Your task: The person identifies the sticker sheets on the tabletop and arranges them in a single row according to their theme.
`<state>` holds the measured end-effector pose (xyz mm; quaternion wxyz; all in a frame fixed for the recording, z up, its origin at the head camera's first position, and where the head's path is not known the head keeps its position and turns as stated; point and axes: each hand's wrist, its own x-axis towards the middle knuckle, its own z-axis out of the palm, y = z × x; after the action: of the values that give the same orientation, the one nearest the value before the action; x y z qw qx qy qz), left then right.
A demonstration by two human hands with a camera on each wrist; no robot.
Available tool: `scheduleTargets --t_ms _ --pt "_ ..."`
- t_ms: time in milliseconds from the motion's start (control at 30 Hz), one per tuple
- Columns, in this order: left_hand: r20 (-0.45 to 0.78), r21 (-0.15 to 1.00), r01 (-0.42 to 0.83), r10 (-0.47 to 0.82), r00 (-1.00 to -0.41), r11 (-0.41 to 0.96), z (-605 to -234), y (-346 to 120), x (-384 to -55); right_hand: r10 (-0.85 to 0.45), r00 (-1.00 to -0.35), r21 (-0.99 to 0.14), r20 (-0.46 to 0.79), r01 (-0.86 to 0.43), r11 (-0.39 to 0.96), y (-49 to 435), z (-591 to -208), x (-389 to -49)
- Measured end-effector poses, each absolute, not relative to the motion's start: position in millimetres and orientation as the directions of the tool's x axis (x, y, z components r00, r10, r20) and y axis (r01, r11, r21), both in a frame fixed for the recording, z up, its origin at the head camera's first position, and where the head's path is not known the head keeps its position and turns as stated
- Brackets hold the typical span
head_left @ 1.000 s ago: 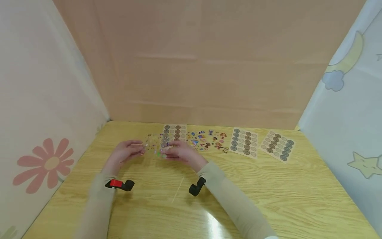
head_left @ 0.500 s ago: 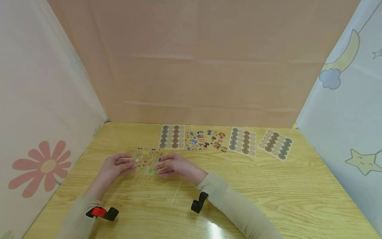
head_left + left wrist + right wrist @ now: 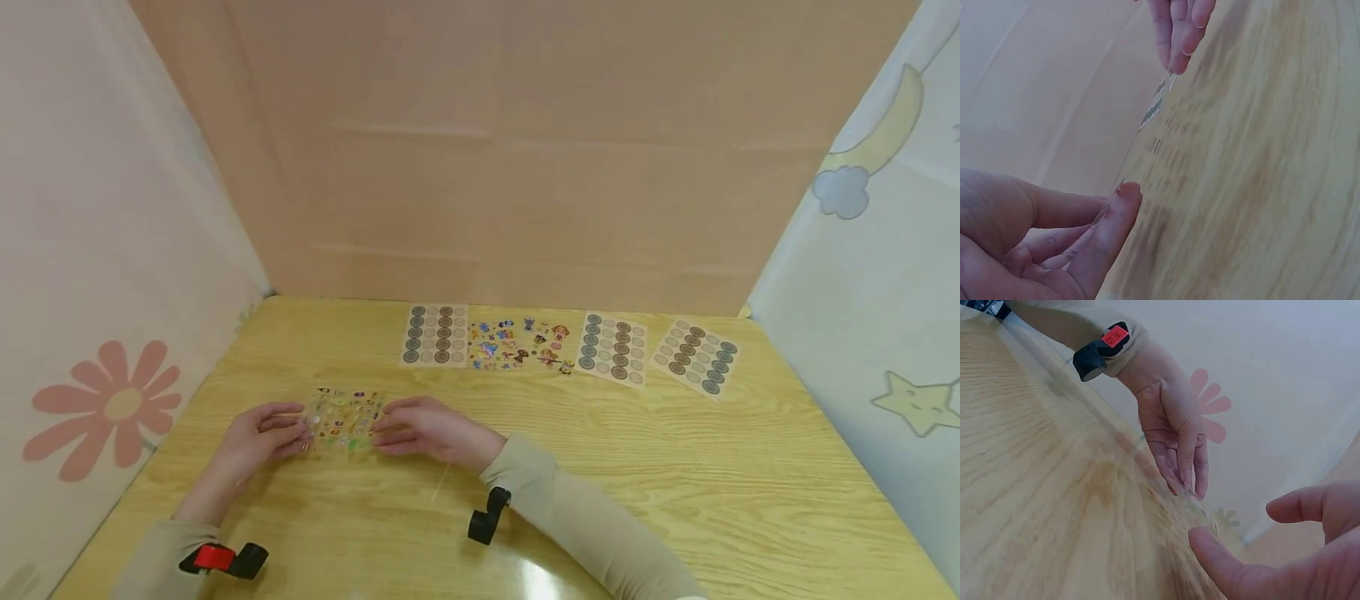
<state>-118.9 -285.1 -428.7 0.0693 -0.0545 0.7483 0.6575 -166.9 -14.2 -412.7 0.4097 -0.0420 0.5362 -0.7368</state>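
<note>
Head view: left hand pinches the left edge of a clear sticker sheet over the left side of the wood-grain table; right hand is at its right edge, fingers spread, contact unclear. Thin film probably wants light, even edge support. Tan backdrop far, flower-print wall left, moon-and-star wall right.

Printed walls and a tan, seemingly paper backdrop border a wood-grain table.

Sticker sheet before the row of sheets
</note>
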Motion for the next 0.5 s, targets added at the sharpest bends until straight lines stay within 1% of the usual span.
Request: scheduleTargets --t_ms 100,233,333,500 --pt "-0.172 0.974 -0.172 -0.015 -0.985 0.151 -429.4 -287.4 -116.4 -0.657 -0.651 -0.819 -0.379 0.567 -0.09 -18.8 -412.1 -164.1" --pt "-0.153 0.958 -0.163 -0.061 -0.986 0.236 -429.0 -290.3 -112.5 -0.678 -0.637 -0.826 -0.366 0.559 -0.079 -25.2 -412.1 -161.8" --pt "-0.14 0.951 -0.16 -0.092 -0.986 0.264 -429.4 -292.7 -111.0 -0.691 -0.632 -0.837 -0.351 0.543 -0.071 -29.5 -413.3 -161.6" --pt "-0.175 0.938 -0.2 -0.113 -0.978 0.283 -430.1 -296.5 -111.3 -0.68 -0.64 -0.828 -0.358 0.554 -0.086 -35.5 -415.1 -161.6"
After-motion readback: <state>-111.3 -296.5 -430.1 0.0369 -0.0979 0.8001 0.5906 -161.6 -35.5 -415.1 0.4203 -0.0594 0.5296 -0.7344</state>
